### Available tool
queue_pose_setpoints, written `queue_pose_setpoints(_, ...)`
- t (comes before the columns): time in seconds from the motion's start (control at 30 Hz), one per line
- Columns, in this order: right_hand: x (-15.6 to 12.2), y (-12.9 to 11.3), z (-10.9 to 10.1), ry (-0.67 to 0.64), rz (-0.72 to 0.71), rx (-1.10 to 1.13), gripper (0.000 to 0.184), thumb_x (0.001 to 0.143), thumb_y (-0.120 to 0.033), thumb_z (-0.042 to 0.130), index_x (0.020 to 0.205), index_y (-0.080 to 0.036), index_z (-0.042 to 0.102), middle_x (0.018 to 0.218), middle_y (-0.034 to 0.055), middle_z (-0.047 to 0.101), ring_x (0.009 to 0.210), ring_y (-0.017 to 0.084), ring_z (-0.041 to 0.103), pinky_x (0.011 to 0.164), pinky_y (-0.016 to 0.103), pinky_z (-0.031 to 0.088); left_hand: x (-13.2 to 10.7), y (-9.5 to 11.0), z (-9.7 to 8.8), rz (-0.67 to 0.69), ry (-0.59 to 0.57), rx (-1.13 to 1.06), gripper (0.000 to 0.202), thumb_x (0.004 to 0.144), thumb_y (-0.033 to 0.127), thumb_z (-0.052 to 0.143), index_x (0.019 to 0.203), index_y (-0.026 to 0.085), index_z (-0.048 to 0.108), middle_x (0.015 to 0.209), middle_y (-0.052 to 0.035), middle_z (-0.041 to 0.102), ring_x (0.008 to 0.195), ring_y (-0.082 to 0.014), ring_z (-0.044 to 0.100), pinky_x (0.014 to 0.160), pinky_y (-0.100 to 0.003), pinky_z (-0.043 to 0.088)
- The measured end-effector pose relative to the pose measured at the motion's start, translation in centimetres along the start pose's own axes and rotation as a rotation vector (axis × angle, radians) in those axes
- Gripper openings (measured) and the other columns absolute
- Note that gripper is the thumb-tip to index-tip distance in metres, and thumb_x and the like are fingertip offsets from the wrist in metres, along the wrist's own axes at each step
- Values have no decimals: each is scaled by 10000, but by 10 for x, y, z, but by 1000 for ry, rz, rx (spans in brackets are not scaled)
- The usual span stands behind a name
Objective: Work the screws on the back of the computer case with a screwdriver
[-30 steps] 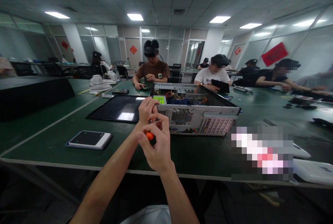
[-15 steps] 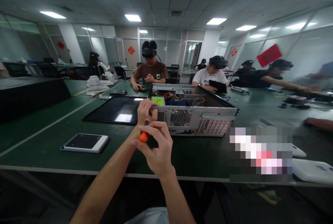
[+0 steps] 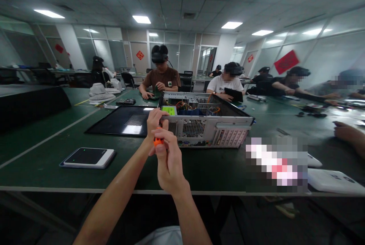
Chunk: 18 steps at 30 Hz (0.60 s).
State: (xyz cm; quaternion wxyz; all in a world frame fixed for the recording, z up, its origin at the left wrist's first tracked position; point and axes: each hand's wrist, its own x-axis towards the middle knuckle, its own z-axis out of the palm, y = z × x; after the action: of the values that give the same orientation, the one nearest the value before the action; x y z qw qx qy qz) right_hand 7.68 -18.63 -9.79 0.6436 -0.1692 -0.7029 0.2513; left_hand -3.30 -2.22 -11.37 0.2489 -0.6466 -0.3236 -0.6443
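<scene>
An opened desktop computer case (image 3: 213, 127) lies on its side, its rear panel with vents and slot covers facing me. At its near left corner my left hand (image 3: 155, 121) is closed, with the fingers curled over the metal edge. Just below it, my right hand (image 3: 170, 163) grips the orange and black handle of a screwdriver (image 3: 158, 138) that points away from me toward that corner. The screwdriver's tip is hidden behind the hands. Inside the case a bright green label (image 3: 169, 110) and coloured cables show.
A black side panel (image 3: 114, 121) lies left of the case. Nearer me is a flat white and black device (image 3: 88, 157) on the green table (image 3: 37, 169). White fan-like parts (image 3: 101, 95) stand behind. At right lies a white case (image 3: 333, 180) beside a blurred-out patch. Co-workers sit opposite and right.
My right hand has gone from a loose fingertip hold to a closer wrap round the screwdriver handle, its wrist turned. The left hand stays at the case corner. The view has shifted slightly.
</scene>
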Motion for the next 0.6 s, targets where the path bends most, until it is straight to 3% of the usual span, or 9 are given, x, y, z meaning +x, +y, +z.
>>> queue_pose_setpoints(0.2, -3, -6, 3, -2, 58, -157, 225, 998, -453, 597, 1012, -260, 713, 1194, 69, 506, 1202, 218, 561, 1017, 368, 509, 1, 1, 0, 23, 14, 1, 209, 784, 136, 462, 834, 238, 637, 767, -31, 648, 865, -229, 648, 897, -397, 550)
queue_pose_setpoints(0.27, -4, -4, 6, -11, 60, -151, 186, 983, -413, 635, 1083, -269, 695, 1160, 60, 530, 1139, 203, 585, 989, 359, 521, 1, 1, -1, 21, 7, -1, 225, 776, 129, 454, 841, 237, 640, 782, -36, 655, 882, -231, 649, 894, -397, 551)
queue_pose_setpoints(0.4, -3, 1, 6, 30, 5, -64, 316, 931, -352, 721, 1205, -259, 594, 1123, 44, 634, 1023, 187, 637, 927, 350, 552, 1, 2, -3, 13, -28, -1, 206, 758, 166, 485, 865, 231, 649, 827, -50, 668, 936, -249, 644, 916, -420, 543)
queue_pose_setpoints(0.53, -3, 1, 4, 21, -36, -136, 179, 971, -306, 675, 1146, -271, 686, 1203, 59, 611, 1131, 202, 629, 1004, 371, 534, 0, 2, -2, 36, 12, -13, 212, 755, 145, 486, 865, 228, 646, 808, -43, 660, 919, -244, 646, 915, -409, 538)
queue_pose_setpoints(0.6, -4, 1, 3, 19, -36, -178, 213, 1004, -319, 618, 1202, -290, 692, 1236, 67, 575, 1144, 202, 625, 1000, 365, 540, 0, 1, 0, 55, 46, -23, 230, 753, 120, 481, 870, 230, 646, 806, -39, 659, 910, -239, 651, 900, -398, 540)
